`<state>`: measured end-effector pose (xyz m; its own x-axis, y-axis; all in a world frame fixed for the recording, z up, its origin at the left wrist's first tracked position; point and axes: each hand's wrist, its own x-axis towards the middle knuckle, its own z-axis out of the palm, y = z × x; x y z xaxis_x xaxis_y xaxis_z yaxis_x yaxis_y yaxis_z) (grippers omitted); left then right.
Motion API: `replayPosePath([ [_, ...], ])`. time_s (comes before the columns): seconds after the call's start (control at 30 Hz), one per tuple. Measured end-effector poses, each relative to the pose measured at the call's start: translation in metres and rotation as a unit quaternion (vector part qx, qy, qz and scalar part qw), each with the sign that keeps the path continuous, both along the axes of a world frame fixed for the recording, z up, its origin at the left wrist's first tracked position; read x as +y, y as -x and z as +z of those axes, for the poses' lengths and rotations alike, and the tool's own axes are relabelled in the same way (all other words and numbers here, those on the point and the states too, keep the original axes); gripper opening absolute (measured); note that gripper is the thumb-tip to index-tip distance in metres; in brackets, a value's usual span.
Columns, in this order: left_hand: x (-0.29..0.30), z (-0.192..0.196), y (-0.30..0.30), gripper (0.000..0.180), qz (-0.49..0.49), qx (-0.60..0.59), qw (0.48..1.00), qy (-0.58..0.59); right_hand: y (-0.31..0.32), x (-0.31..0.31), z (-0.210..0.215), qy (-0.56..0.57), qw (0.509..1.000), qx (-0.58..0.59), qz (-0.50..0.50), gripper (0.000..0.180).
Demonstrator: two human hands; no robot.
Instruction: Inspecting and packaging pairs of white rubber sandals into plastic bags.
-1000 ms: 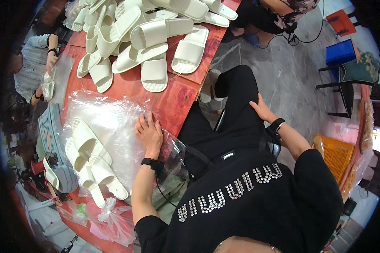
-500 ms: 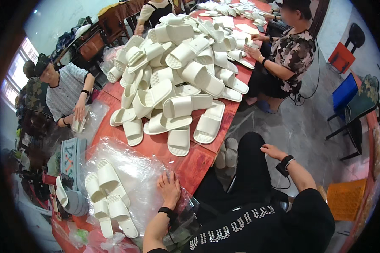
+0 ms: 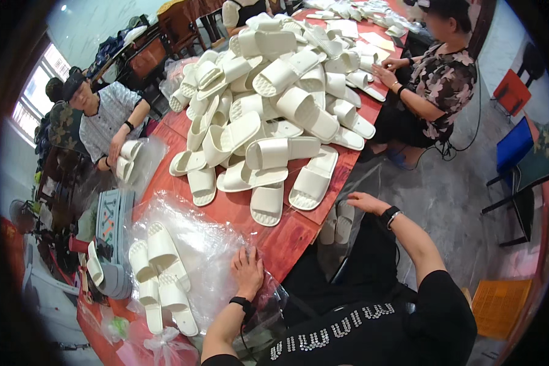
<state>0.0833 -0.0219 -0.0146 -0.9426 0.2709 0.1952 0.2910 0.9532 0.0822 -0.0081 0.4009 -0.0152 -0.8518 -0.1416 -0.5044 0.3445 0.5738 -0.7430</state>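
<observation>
My left hand (image 3: 247, 272) lies flat with its fingers spread on a large clear plastic bag (image 3: 216, 244) at the near edge of the red table. It holds nothing I can see. Several cream-white slippers (image 3: 163, 249) lie on the same plastic, left of that hand. My right hand (image 3: 367, 203) is out over my lap, close to the table's right edge, its fingers stretched forward and apparently bare. Beyond both hands rises a big heap of matching slippers (image 3: 287, 70), the nearest ones (image 3: 266, 204) lying loose on the red wood.
A grey-blue plastic stand (image 3: 114, 222) and a pink bag (image 3: 161, 349) are at the left. One person (image 3: 107, 116) holds slippers across the corner; another (image 3: 439, 79) handles some at the right. Chairs (image 3: 524, 152) and an orange stool (image 3: 502, 308) are on the right.
My right hand has moved from my knee leftward and up toward the table edge. My left hand stays on the plastic. The view has shifted slightly. The person at left has turned their slippers.
</observation>
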Motion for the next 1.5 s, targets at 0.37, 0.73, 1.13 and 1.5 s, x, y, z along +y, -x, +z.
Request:
replayPosePath([
  [0.37,-0.008,-0.003,0.011,0.045,0.041,-0.092,0.994,0.031,0.063,-0.031,-0.157,0.202,0.844,-0.257,-0.425,0.036],
  [0.73,-0.005,0.032,0.016,0.049,0.048,-0.226,0.961,0.153,0.051,-0.093,-0.294,0.18,0.814,-0.305,-0.461,0.044],
  [1.13,0.031,0.004,0.026,0.048,0.018,-0.233,0.972,0.034,-0.021,-0.001,-0.491,0.292,0.832,-0.216,-0.42,0.055],
  [1.5,0.016,0.006,0.003,0.055,0.223,-0.296,0.929,-0.022,0.009,-0.028,-0.459,0.469,0.511,-0.193,-0.694,0.039],
])
